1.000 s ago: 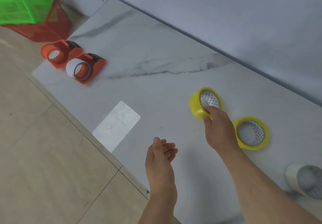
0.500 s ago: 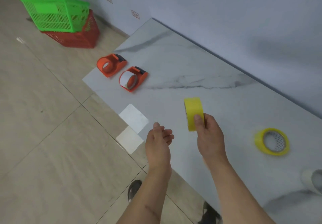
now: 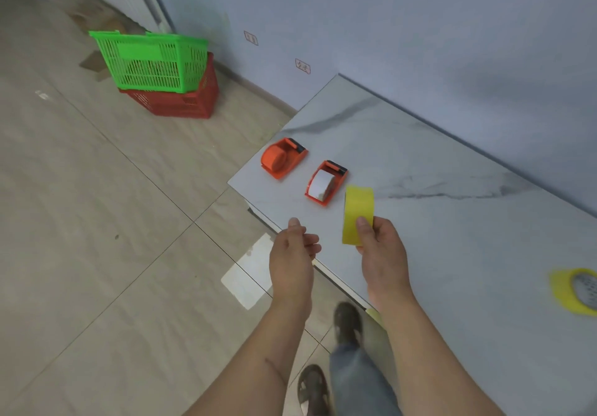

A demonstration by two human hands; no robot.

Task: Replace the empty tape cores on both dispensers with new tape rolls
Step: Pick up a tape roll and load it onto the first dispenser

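1. Right hand (image 3: 382,254) has lifted a yellow roll (image 3: 357,213) off the worktop (image 3: 452,228) and pinches it upright near the dispensers.
2. Left hand (image 3: 292,259) stays half-open, empty.
3. White core (image 3: 320,183) sits in the nearer dispenser (image 3: 326,181); swap not begun.

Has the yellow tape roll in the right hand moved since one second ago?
Yes. The yellow tape roll left the table and went toward the orange dispensers.
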